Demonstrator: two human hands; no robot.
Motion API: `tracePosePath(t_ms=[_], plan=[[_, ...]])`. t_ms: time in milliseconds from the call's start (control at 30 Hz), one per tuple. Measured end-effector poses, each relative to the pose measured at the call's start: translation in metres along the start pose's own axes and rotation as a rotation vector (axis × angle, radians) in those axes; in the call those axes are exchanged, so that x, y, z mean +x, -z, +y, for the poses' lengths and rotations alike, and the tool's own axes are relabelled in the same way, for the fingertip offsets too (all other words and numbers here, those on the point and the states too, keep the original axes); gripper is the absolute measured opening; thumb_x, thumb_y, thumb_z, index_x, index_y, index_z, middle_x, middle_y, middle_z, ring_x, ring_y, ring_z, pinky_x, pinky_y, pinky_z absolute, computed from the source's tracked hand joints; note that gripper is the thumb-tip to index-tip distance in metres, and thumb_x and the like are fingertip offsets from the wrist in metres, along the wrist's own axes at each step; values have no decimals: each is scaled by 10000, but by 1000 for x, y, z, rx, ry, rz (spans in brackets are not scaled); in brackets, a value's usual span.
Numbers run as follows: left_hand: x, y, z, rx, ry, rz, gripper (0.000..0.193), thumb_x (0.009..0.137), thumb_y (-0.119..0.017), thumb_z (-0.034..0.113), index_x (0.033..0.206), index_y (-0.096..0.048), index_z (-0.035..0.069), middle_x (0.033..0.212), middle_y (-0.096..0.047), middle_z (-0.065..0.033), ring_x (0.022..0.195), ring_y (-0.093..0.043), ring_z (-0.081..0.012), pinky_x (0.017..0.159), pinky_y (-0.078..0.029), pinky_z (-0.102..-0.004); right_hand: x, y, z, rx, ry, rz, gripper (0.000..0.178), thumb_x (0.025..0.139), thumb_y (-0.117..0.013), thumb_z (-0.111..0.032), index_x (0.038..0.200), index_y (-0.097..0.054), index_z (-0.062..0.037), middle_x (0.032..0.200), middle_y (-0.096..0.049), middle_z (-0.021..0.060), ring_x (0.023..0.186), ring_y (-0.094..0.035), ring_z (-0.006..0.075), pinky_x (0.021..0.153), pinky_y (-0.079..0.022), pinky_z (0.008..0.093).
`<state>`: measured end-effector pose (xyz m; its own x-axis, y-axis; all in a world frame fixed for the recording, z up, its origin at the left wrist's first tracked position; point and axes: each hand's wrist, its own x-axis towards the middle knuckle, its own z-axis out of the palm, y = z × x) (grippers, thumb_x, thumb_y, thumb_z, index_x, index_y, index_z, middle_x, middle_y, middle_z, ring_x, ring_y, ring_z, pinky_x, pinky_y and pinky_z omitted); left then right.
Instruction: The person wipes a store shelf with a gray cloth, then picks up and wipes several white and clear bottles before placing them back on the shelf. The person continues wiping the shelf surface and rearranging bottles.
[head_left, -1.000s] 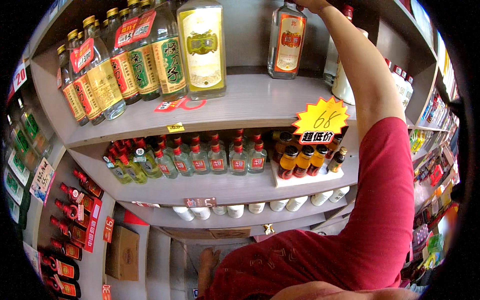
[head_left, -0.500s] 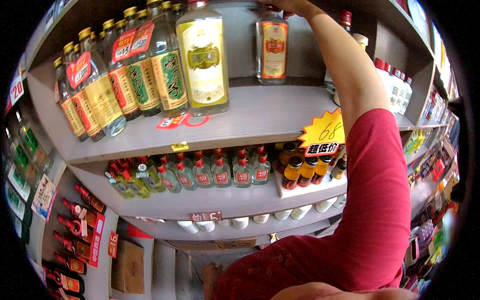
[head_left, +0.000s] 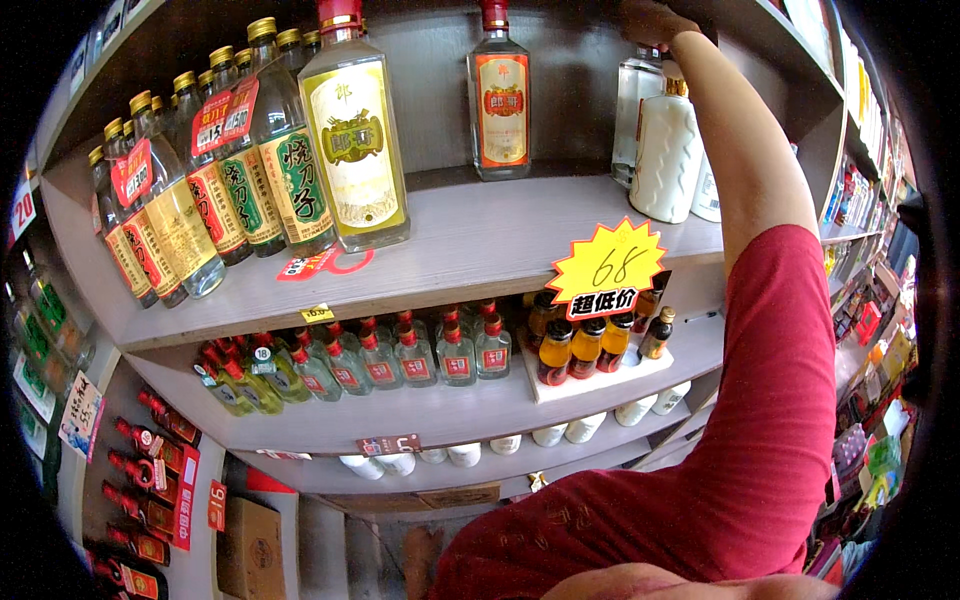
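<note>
My right arm, in a red sleeve, reaches up to the top shelf. At its end my right hand is closed round the top of a clear glass bottle, hiding its cap. That bottle stands upright behind a white bottle with a gold cap. To its left, a square bottle with an orange-red label and red cap stands apart. Nearer the front is a larger clear bottle with a yellow-green label. Low in the picture a dim skin-coloured patch shows beside my shirt; whether it is my left hand, I cannot tell.
Several gold-capped bottles crowd the top shelf's left. A yellow star-shaped price card hangs at the shelf edge. Below stand small red-capped bottles and amber jars. A cardboard box sits low on the left.
My right hand has left the top of the orange-red labelled bottle and moved right to the clear bottle. The first bottle still stands, its red cap now visible. The view has shifted slightly.
</note>
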<state>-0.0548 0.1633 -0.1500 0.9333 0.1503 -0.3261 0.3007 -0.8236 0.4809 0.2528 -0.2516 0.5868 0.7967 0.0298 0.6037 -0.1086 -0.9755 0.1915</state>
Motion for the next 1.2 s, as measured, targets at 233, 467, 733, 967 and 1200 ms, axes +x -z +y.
tracePosePath(t_ms=[233,467,733,967,1200], plan=[[-18,-16,8,-69,51,58,425,801,-598,392,846,-613,-30,813,-618,-233,775,-598,-408,711,-463,-489,14,-4,-5,207,166,151,218,684,-625,-171,833,-663,-16,824,-656,156,715,-635,237,598,-516,361],[-7,-24,-6,-27,4,79,426,801,-599,392,854,-615,-30,826,-618,-235,791,-597,-409,720,-462,-486,-5,13,-20,381,278,345,213,671,-681,-133,821,-656,16,673,-628,161,617,-612,227,589,-490,354],[-12,-23,-19,-9,-2,99,427,801,-599,392,863,-617,-31,840,-618,-238,809,-595,-410,730,-462,-483,-25,48,-75,916,415,67,135,712,-652,3,838,-647,51,723,-636,108,631,-606,182,528,-491,321],[-18,-29,-26,-17,16,93,428,801,-600,391,870,-619,-31,853,-618,-240,824,-594,-411,739,-462,-481,-30,47,-86,1201,405,-52,196,727,-680,-79,859,-634,59,761,-630,115,671,-615,188,568,-495,319],[-23,-34,-35,-28,16,86,429,801,-600,391,878,-620,-31,866,-618,-242,840,-593,-412,748,-462,-478,-84,79,-116,460,296,174,467,713,-737,-409,832,-656,34,693,-630,124,609,-587,204,523,-449,327]])
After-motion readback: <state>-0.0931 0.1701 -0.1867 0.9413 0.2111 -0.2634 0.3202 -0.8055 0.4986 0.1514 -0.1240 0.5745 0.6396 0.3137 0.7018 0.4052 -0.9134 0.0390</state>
